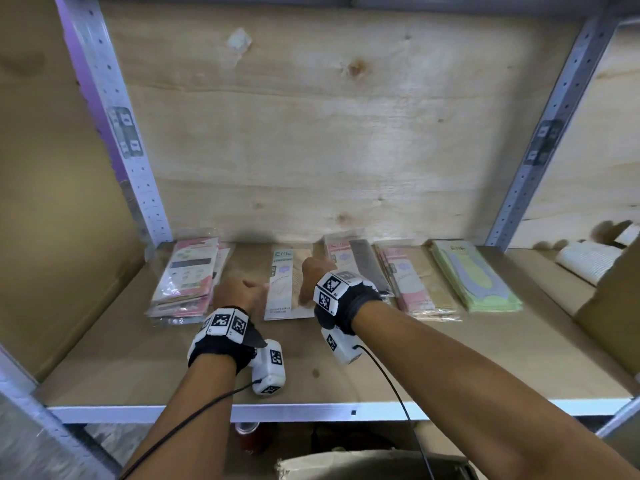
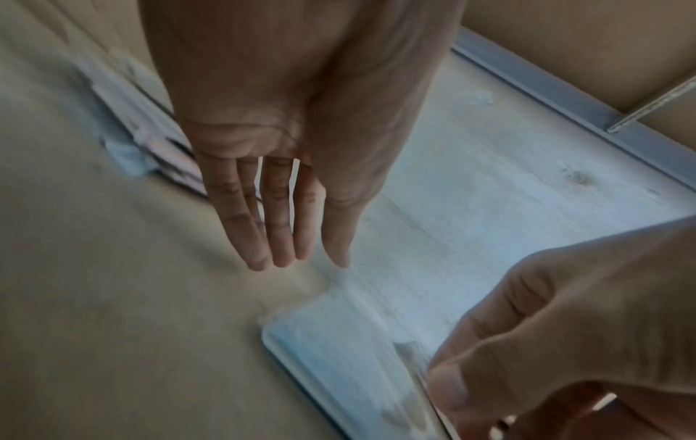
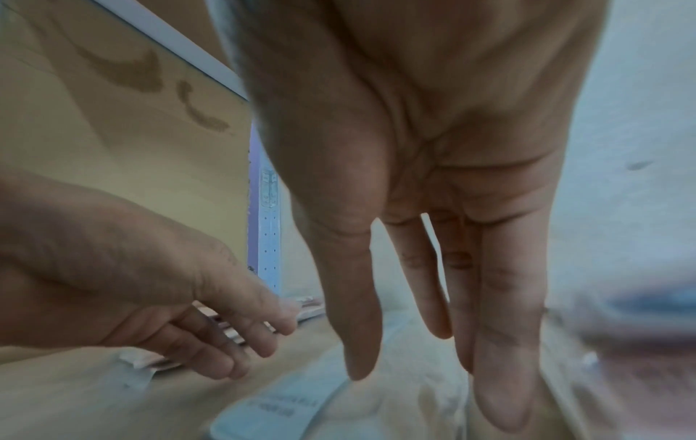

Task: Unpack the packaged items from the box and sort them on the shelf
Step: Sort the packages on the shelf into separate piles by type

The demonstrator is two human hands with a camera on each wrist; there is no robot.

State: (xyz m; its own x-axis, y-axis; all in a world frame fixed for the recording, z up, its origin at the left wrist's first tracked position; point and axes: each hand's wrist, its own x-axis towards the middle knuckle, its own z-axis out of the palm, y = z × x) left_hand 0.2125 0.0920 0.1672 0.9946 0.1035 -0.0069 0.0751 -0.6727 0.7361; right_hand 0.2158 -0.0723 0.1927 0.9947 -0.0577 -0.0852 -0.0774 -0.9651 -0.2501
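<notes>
Between my two hands lies a flat beige packet (image 1: 289,289) on the shelf (image 1: 485,368). My left hand (image 1: 242,292) and right hand (image 1: 313,271) flank it with fingers straight and loose, gripping nothing; whether they touch its edges I cannot tell. It is slim, clear-wrapped, with a pale printed card strip. Sorting looks well along: a pink stack (image 1: 187,278) sits left; a grey-and-pink pile (image 1: 360,265), a pink-and-tan pile (image 1: 415,282) and a green stack (image 1: 478,278) sit right. A box (image 1: 346,462) below is barely visible, its contents hidden.

Both bare forearms wear black wristbands (image 1: 221,348) with white checker-marked blocks (image 1: 227,323), white cameras (image 1: 270,368) and black cables (image 1: 194,414).
</notes>
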